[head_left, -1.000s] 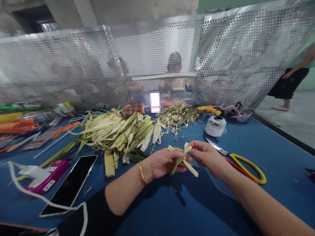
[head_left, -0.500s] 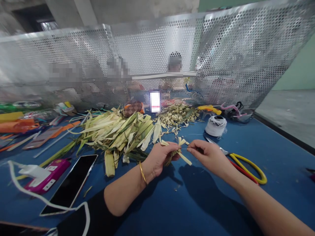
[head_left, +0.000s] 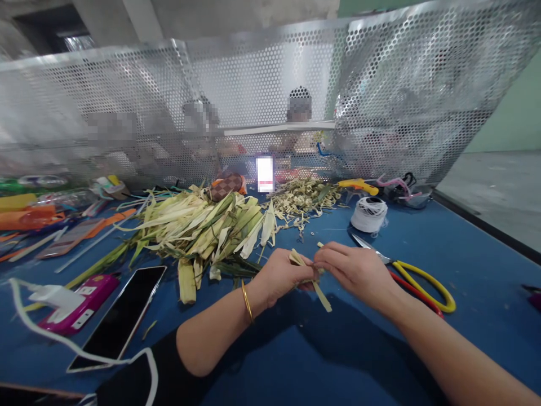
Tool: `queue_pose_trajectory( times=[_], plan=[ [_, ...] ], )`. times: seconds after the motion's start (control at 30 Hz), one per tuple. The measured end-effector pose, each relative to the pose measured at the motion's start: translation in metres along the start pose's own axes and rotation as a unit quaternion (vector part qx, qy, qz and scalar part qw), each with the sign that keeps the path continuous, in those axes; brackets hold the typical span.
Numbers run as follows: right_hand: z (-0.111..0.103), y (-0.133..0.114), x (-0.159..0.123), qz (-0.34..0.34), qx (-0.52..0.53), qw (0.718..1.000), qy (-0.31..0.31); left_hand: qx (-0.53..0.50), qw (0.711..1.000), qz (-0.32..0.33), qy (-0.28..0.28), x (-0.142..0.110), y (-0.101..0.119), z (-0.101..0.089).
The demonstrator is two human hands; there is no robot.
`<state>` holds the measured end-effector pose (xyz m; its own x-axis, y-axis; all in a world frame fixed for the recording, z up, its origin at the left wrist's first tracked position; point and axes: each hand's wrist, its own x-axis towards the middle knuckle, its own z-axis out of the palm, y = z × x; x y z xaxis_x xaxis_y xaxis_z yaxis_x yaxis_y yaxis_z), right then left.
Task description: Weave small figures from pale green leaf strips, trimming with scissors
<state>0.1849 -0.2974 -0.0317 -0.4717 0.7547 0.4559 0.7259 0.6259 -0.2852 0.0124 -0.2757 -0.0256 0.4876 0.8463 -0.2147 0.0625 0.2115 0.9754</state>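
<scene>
My left hand (head_left: 291,273), a gold bangle at its wrist, is closed on pale green corn husk strips (head_left: 323,298). One strip sticks out below the fingers, and folded ends show above the thumb. Against it, my right hand (head_left: 349,268) pinches at the same husk piece, and a short husk end pokes up over its fingers. The fingertips of both hands meet, so the exact grip is hidden. A big pile of corn husks (head_left: 203,225) lies beyond my left hand. Close to my right hand are scissors (head_left: 418,285) with yellow and red handles and a white thread spool (head_left: 369,215).
A black-screened phone (head_left: 120,316) and a purple power strip (head_left: 80,301) with a white cable lie at left. Husk scraps (head_left: 306,197) and a yellow glue gun (head_left: 359,186) sit along the back, before a perforated metal screen (head_left: 262,73). People are beyond it.
My right hand has moved slightly left, and its fingertips now meet my left hand at the husk piece. The strip below my left hand has tilted more steeply downward.
</scene>
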Motion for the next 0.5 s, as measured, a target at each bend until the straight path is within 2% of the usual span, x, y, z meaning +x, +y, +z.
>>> queue_pose_trajectory(
  times=[0.13, 0.2, 0.27, 0.37, 0.43, 0.5],
  plan=[
    [0.0011, 0.0012, 0.0028, 0.085, 0.084, 0.992, -0.042, 0.031, 0.999, 0.009, -0.041, -0.0008, -0.0016, -0.0018],
    [0.0021, 0.0025, 0.0052, 0.16, 0.18, 0.969, -0.053, 0.033, 0.998, 0.009, -0.053, -0.0004, -0.0023, -0.0033],
    [0.0028, 0.0045, 0.0072, 0.251, 0.29, 0.921, -0.066, 0.027, 0.997, 0.01, -0.065, -0.0004, -0.0018, -0.0043],
    [0.0035, 0.0067, 0.0083, 0.358, 0.432, 0.824, -0.079, -0.003, 0.997, 0.03, -0.073, -0.0011, 0.0001, -0.0042],
    [0.0044, 0.0064, 0.0081, 0.39, 0.495, 0.773, -0.078, -0.026, 0.996, 0.053, -0.066, -0.0012, 0.0012, -0.0034],
    [0.0063, 0.0045, 0.008, 0.399, 0.526, 0.748, -0.074, -0.05, 0.995, 0.073, -0.049, -0.0006, 0.0014, -0.0027]
  ],
)
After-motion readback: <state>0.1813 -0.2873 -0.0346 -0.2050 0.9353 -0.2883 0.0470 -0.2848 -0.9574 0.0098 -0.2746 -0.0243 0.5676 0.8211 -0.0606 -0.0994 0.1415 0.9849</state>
